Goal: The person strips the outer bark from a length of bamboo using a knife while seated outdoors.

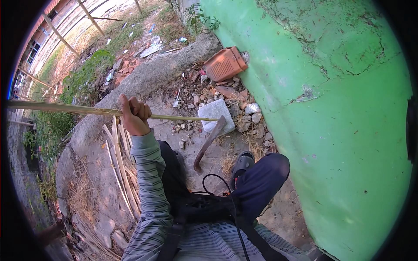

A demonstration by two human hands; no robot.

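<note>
My left hand [134, 114] is closed around a long, pale bamboo strip [178, 117], holding it level above the ground. One end reaches past the left rim of the picture; the thin end lies over a white block [212, 114]. A curved machete [210, 145] rests with one end on that block and the other on the ground between my feet, touched by no hand. My right hand does not show; only part of a striped sleeve [278, 240] appears at the lower edge.
Several split bamboo strips [124, 167] lie left of my left leg. A green wall [348, 130] rises close on the right. An orange-brown ridged piece [225, 64] and stone rubble [257, 117] sit along its foot. A low concrete ridge [148, 71] curves beyond.
</note>
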